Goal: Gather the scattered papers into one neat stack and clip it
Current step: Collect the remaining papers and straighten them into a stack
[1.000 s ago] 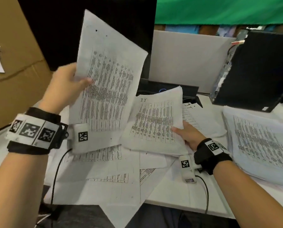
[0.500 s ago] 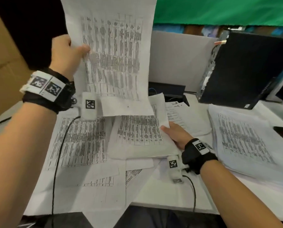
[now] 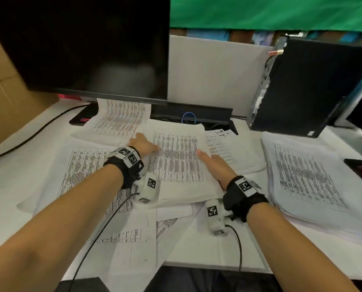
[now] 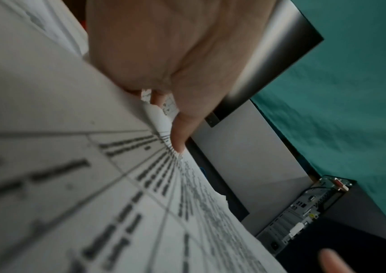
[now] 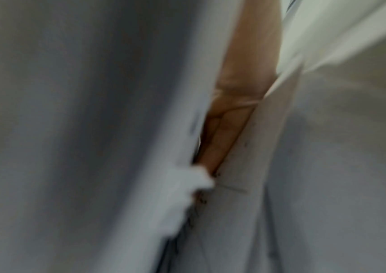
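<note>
Left hand pinching the centre stack at nine o'clock, squaring its edge. Right hand gripping the three o'clock side, thumb above, steadying against sliding.

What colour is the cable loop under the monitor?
Blue; the cable loop shows best in the head view, behind the papers.

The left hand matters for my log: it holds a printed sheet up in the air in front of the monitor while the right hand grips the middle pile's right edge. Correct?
Not quite. The head view shows the left hand down on the middle pile, at its left edge, not raised. The right hand does grip the right edge.
</note>
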